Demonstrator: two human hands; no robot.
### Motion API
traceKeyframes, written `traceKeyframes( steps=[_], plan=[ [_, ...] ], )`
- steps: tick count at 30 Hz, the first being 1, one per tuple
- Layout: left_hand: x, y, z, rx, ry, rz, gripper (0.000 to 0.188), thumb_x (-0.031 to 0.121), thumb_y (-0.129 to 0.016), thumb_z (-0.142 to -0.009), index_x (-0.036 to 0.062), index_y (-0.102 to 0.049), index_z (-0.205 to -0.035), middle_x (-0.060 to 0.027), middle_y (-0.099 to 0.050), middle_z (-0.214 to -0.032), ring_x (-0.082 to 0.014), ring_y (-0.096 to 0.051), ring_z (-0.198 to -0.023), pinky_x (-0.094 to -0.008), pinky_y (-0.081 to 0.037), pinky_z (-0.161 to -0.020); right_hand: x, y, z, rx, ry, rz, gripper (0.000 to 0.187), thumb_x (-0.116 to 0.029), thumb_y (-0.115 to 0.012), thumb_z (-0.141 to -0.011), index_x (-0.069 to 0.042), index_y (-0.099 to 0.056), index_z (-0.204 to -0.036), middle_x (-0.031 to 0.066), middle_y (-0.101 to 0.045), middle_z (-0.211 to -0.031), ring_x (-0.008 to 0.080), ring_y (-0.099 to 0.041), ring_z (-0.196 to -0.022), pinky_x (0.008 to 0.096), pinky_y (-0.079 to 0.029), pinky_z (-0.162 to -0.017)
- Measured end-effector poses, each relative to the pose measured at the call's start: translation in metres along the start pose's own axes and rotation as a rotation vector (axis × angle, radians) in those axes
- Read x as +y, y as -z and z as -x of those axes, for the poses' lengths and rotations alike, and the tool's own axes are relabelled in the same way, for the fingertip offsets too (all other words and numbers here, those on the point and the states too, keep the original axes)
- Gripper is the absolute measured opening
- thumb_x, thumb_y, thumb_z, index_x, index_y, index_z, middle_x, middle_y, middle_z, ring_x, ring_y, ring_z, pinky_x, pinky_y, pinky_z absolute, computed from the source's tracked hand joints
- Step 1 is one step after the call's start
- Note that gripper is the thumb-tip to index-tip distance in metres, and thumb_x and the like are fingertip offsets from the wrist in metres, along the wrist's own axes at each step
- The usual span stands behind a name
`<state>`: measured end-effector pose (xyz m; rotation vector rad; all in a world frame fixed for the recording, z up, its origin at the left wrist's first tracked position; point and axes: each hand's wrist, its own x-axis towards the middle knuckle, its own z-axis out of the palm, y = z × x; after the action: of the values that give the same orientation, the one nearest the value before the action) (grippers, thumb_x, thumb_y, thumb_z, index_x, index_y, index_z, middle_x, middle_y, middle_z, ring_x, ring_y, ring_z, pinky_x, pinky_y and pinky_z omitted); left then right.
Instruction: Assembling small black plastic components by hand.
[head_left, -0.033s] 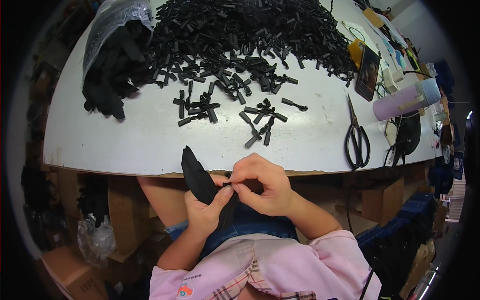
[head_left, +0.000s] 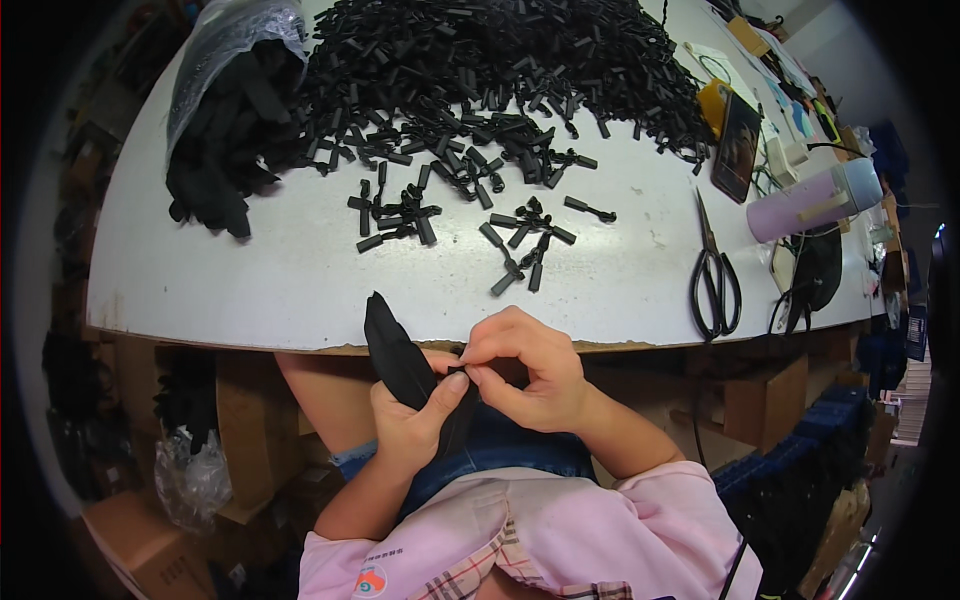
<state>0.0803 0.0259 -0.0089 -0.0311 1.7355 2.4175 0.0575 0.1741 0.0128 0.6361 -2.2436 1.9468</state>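
My left hand [head_left: 412,425] is closed around a folded black zipper tape [head_left: 392,350], whose pointed end sticks up past the table's front edge. Just right of it, my right hand [head_left: 535,372] pinches with thumb and forefinger, its tips meeting the left thumb. A tiny dark piece shows between the fingertips, too covered to make out. Both hands are over my lap. On the table ahead lie small groups of black zipper pulls [head_left: 536,275], each with a bar-shaped tab, and beyond them a large heap of the same pulls [head_left: 480,60].
A clear plastic bag [head_left: 215,50] spilling black strips [head_left: 235,140] sits at the far left. To the right lie black-handled scissors [head_left: 712,285], a propped phone [head_left: 736,148] and a lilac bottle [head_left: 800,205]. Cardboard boxes [head_left: 765,405] stand below the white table [head_left: 250,290].
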Motion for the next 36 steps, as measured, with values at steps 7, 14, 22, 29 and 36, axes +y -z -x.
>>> traceKeyframes(
  steps=[7,14,22,29,36],
  plan=[
    [0.001,0.001,-0.002,-0.040,-0.032,0.017,0.010,0.001,-0.059,-0.074,-0.0007,-0.056,-0.084,-0.0050,-0.055,-0.082,-0.0097,-0.051,-0.073,-0.0221,-0.041,-0.066,0.004,-0.001,0.003,0.042,0.103,-0.038,0.019,0.008,-0.058,-0.067,0.000,-0.055,-0.084,0.0107,-0.054,-0.082,0.0140,-0.052,-0.068,0.0211,-0.041,-0.056],
    [-0.002,0.001,-0.001,-0.043,-0.053,-0.032,0.012,0.000,-0.059,-0.073,-0.0008,-0.056,-0.085,-0.0055,-0.054,-0.083,-0.0096,-0.051,-0.074,-0.0219,-0.041,-0.066,0.007,-0.004,0.008,0.067,0.102,-0.098,0.020,0.009,-0.058,-0.068,0.001,-0.055,-0.086,0.0106,-0.054,-0.083,0.0135,-0.052,-0.072,0.0205,-0.041,-0.058],
    [0.010,-0.013,0.003,0.109,-0.090,0.102,0.018,0.000,-0.058,-0.074,-0.0008,-0.053,-0.091,-0.0064,-0.054,-0.085,-0.0095,-0.050,-0.075,-0.0212,-0.040,-0.069,0.000,-0.016,0.016,0.181,-0.037,-0.107,0.020,0.008,-0.058,-0.069,0.002,-0.054,-0.088,0.0095,-0.053,-0.082,0.0099,-0.052,-0.071,0.0176,-0.042,-0.055],
    [0.007,-0.006,0.007,0.021,-0.238,-0.040,0.019,0.001,-0.057,-0.075,-0.0013,-0.051,-0.093,-0.0083,-0.050,-0.089,-0.0086,-0.049,-0.066,-0.0180,-0.041,-0.057,0.000,-0.016,0.023,0.114,-0.186,-0.261,0.016,0.007,-0.056,-0.073,0.003,-0.051,-0.088,0.0071,-0.051,-0.080,0.0074,-0.050,-0.068,0.0172,-0.042,-0.058],
    [0.008,-0.007,0.009,0.048,-0.108,0.079,0.017,0.001,-0.057,-0.076,-0.0025,-0.050,-0.091,-0.0090,-0.048,-0.090,-0.0063,-0.046,-0.054,-0.0165,-0.038,-0.042,0.000,-0.019,0.025,0.134,-0.272,-0.364,0.015,0.008,-0.056,-0.073,0.002,-0.051,-0.087,0.0070,-0.051,-0.080,0.0070,-0.049,-0.067,0.0164,-0.041,-0.057]
  ],
)
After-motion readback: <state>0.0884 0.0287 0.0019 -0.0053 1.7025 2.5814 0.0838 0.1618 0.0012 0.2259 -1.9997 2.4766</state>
